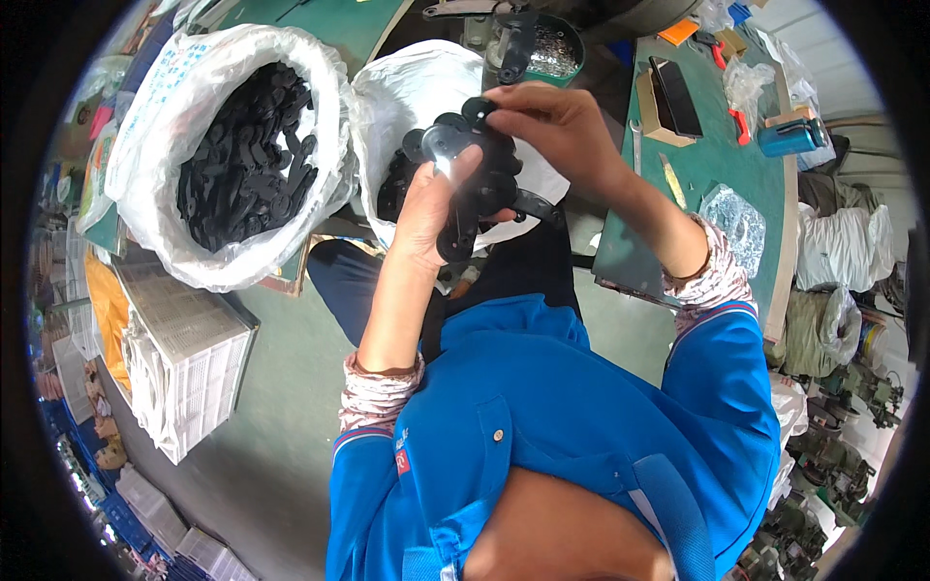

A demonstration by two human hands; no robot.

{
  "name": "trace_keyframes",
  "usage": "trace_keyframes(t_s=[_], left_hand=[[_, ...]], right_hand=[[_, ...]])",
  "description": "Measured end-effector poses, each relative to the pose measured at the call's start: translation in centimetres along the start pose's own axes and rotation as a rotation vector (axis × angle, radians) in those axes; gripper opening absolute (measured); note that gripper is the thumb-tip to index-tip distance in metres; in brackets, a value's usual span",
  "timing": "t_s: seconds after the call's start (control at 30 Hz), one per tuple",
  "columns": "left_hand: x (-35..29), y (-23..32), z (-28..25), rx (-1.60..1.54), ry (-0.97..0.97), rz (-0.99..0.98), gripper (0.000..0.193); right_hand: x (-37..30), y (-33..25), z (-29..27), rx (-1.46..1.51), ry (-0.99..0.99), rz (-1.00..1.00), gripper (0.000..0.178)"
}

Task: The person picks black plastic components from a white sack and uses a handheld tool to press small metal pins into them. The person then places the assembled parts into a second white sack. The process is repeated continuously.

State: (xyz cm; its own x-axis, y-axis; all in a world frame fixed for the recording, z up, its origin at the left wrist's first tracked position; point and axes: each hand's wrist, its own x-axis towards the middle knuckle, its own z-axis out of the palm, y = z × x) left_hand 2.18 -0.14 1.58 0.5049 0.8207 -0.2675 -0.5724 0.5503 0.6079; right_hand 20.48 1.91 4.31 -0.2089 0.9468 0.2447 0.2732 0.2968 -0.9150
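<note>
Holding black plastic parts (475, 184) upright in our closed left hand (431, 208), right hand (552, 121) pinching the top end.

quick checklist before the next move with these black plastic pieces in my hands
1. Left hand grips the bundle of black pieces: ok, fingers wrapped around it.
2. Right hand pinches the top piece of the bundle: ok, fingertips on it.
3. Pieces lined up in the bundle: cannot tell, they overlap and the hands hide them.
4. Open white bag sits right behind the hands: ok.
5. Full bag of black pieces to the left, open and upright: ok.
6. Green table to the right is cluttered with tools: not ok for setting things down.
</note>
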Motion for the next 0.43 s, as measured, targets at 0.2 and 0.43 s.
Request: trace_keyframes(t_s=[0.2, 0.43], left_hand=[[-0.6, 0.7, -0.3, 0.061, -0.008, -0.012, 0.046], [-0.9, 0.9, -1.0, 0.280, -0.070, -0.111, 0.045]], right_hand=[[-0.3, -0.6, -0.7, 0.369, 0.038, 0.064, 0.021], [0.4, -3.0, -2.7, 0.198, -0.403, 0.171, 0.027]])
